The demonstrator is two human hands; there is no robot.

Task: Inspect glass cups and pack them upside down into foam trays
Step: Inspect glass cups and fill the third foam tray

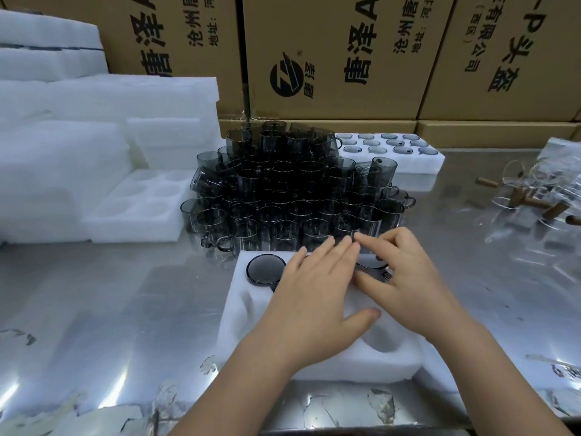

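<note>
One cup [265, 269] sits bottom up in the far-left pocket of the foam tray [251, 313] on the counter [110, 309], with the pile of cups [283, 190] just behind. The left hand [314, 294] lies flat mid-tray, grip spread apart. The right hand [408, 278], grip apart too, rests its fingers on a second cup [374, 265] in the far-right pocket.

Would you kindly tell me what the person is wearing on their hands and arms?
Nothing: the left hand and right hand are ungloved, with no rings or watch, and no sleeves show anywhere up to the frame's edge. The nails are short.
</note>
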